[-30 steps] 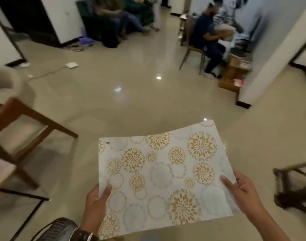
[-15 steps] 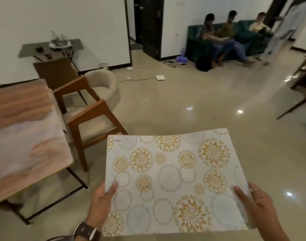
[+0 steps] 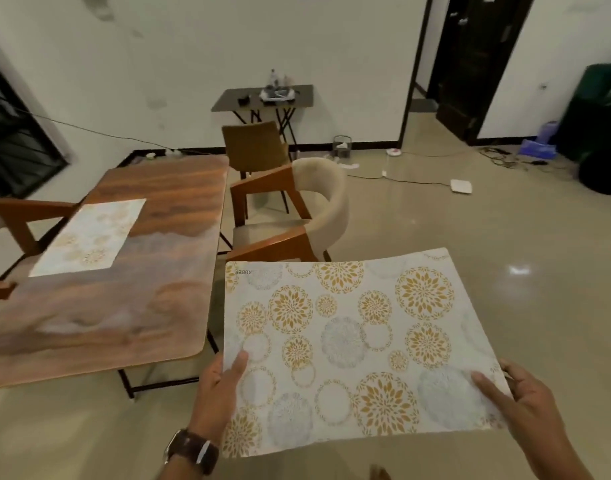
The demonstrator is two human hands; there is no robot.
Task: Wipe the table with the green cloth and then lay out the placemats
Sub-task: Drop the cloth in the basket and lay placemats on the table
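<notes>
Head view, sole camera. Item: floral placemat point(image 3: 352, 344), gold and grey rosettes, "KUBER" mark reading upside down at its far left corner; carried flat and roughly level above the floor, off the near right corner of the dining table point(image 3: 131, 306), apart from it; held by both near corners, presumably so the sheet stays unbent and can be slid straight onto the top.

Left hand point(image 3: 221, 386): thumb laid on the mat's upper face at the near left edge, remaining fingers hidden beneath; a pinch of the edge between thumb and underside fingers; wristwatch point(image 3: 191, 452) on that wrist.

Right hand point(image 3: 519, 400): thumb stretched across the upper face at the near right corner, fingers curled round the edge and mostly under; likewise a pinch.

Laid placemat point(image 3: 89, 235): same pattern, flat on the table's far left portion, before the left armchair point(image 3: 23, 220); one setting judged done.

Cream armchair point(image 3: 297, 216): at the table's right side; the likely seat for the carried mat.

Green cloth: not in view; wiping judged finished.
</notes>
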